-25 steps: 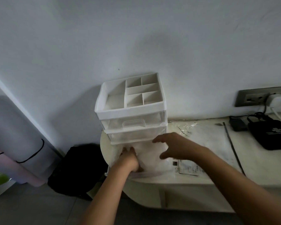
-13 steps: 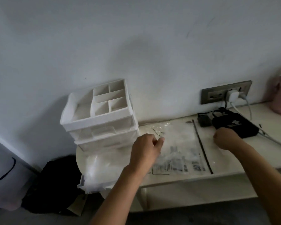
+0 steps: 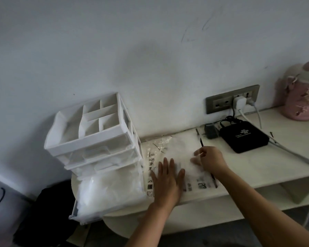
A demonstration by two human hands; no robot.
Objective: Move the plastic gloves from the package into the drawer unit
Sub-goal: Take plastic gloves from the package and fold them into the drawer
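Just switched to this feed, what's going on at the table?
A person works bare-handed on the clear package lying flat on the table. The left hand presses flat on it, fingers straight; the right hand, fingers curled, seems to pinch its right end by the dark zip strip, though that is blurred. Left of it stands the drawer unit, its bottom drawer pulled out and heaped with whitish plastic gloves.

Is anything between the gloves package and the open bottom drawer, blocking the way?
Nothing visible. The package lies beside the drawer unit, whose bottom drawer is pulled open; the left hand rests flat on the package.
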